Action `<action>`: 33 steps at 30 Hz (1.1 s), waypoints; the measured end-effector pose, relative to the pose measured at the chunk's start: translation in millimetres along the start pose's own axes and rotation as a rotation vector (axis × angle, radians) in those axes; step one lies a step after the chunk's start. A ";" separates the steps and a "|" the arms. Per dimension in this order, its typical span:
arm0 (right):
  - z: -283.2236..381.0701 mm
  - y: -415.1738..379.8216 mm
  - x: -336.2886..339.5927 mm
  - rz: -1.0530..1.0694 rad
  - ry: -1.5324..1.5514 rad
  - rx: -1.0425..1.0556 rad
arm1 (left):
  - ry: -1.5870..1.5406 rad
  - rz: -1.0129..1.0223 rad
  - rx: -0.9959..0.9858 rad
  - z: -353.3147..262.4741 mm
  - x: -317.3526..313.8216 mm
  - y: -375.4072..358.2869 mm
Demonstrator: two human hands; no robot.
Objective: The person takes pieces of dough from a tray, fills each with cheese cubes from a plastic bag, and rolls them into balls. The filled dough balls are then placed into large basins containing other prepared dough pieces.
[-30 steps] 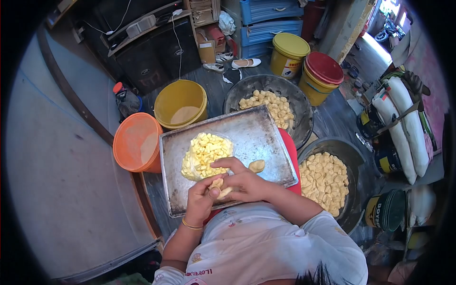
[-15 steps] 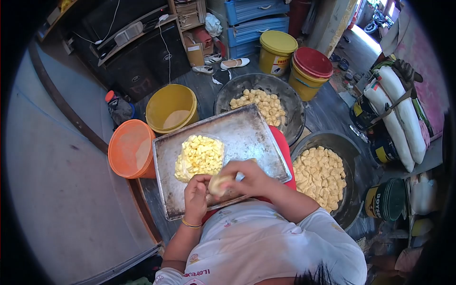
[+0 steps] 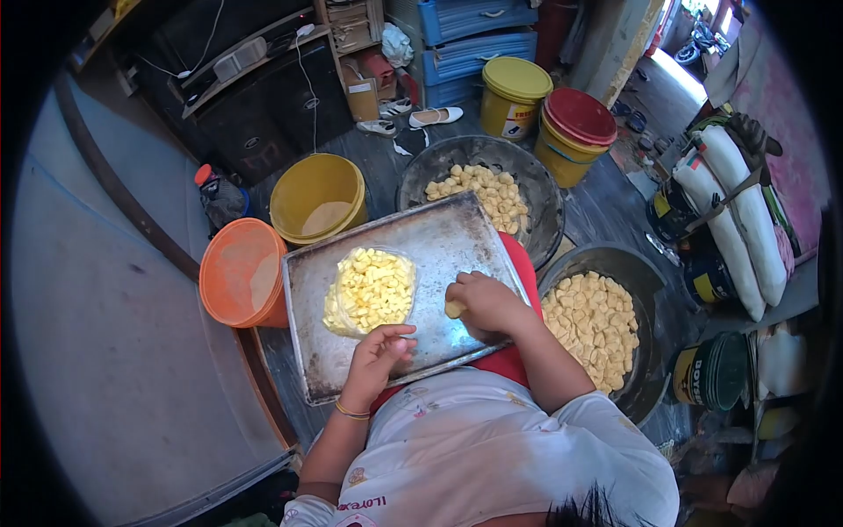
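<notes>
Left hand (image 3: 378, 351) loose and open at the tray (image 3: 457, 233) edge, empty, beside the cubes (image 3: 371, 290). Right hand (image 3: 485, 303) closed round a dough piece (image 3: 454, 309), pressed to the tray for shaping. Beyond, filled pans (image 3: 562, 211) within easy reach, then buckets (image 3: 318, 198).

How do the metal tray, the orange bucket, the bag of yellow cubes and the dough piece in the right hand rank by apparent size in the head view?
1. metal tray
2. orange bucket
3. bag of yellow cubes
4. dough piece, gripped by the right hand
</notes>
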State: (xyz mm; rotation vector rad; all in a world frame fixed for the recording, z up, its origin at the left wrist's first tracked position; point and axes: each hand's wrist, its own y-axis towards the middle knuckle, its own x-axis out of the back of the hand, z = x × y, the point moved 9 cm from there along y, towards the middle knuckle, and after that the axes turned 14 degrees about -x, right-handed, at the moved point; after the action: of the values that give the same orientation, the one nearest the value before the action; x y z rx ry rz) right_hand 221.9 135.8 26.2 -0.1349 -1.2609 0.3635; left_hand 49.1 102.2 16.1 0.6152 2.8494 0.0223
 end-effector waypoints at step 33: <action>85.8 -1.9 36.0 0.066 1.265 0.382 | -0.644 -0.280 -0.182 -6.5 20.4 -0.6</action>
State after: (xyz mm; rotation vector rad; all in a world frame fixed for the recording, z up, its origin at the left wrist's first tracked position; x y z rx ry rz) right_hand 150.2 137.7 85.5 -0.0529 0.0681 0.4531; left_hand 29.3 110.2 18.0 0.1384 2.2457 0.0299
